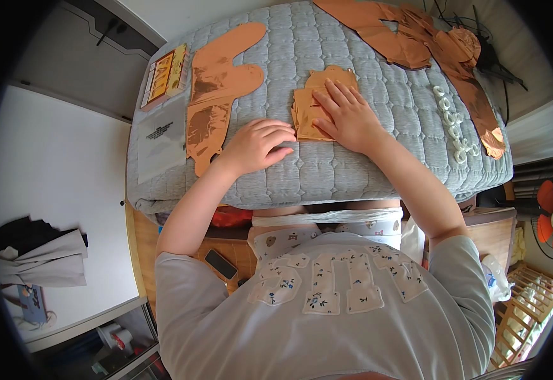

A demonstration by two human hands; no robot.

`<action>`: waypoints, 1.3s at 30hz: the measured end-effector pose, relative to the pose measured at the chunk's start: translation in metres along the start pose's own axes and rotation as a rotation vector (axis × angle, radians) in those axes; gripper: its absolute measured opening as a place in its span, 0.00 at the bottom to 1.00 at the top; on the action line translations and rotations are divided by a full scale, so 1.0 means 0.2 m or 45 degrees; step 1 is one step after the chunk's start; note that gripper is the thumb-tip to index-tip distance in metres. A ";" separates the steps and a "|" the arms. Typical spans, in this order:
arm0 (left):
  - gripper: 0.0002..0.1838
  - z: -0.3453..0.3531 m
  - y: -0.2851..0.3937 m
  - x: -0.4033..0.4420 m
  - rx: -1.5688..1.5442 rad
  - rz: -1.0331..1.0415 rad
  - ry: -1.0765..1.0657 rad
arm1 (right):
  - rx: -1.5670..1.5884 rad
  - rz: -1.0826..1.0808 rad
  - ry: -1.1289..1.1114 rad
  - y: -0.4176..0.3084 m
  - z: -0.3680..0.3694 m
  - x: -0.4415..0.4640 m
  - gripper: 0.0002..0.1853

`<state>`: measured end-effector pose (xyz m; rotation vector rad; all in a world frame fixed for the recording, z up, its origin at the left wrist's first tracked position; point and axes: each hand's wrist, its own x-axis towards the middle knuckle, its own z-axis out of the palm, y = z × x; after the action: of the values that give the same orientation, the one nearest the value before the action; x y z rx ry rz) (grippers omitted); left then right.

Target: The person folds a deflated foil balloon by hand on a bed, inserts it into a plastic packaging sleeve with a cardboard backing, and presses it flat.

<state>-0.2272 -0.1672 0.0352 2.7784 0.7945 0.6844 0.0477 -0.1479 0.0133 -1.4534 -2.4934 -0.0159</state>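
A folded copper-coloured foil balloon (311, 117) lies in a layered stack on the grey quilted mattress. My right hand (347, 115) rests flat on its right side, fingers stretched out. At the stack's lower left edge is my left hand (260, 144), its fingers slightly bent and its thumb apart; the fingertips are at or very near the foil, and nothing shows in its grasp. Left of my hands, a flat uninflated foil balloon (216, 85) with rounded ends is spread out. More crumpled copper foil balloons (409, 38) stretch along the far right.
Small white ribbon rolls (455, 132) lie in a line on the mattress (327, 180) at right. A picture box (164, 77) and a clear printed bag (161, 142) sit at left. Below are a phone (221, 264), a fan (550, 218) and a wooden rack (525, 310).
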 end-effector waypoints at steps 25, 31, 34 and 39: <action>0.23 -0.07 -0.02 -0.04 0.071 0.057 -0.042 | -0.025 0.015 -0.034 -0.01 0.00 0.00 0.36; 0.30 -0.07 0.07 -0.03 0.277 0.131 -0.225 | -0.015 0.006 -0.020 -0.01 0.00 0.00 0.35; 0.26 -0.06 0.07 -0.05 0.248 0.115 -0.236 | -0.018 0.008 -0.017 -0.01 0.00 0.00 0.35; 0.16 -0.01 0.06 -0.02 0.031 -0.018 -0.135 | -0.022 0.002 0.015 -0.01 0.01 0.00 0.35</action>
<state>-0.2266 -0.1795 0.0394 2.8008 0.8053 0.5234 0.0465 -0.1487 0.0113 -1.4573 -2.4890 -0.0451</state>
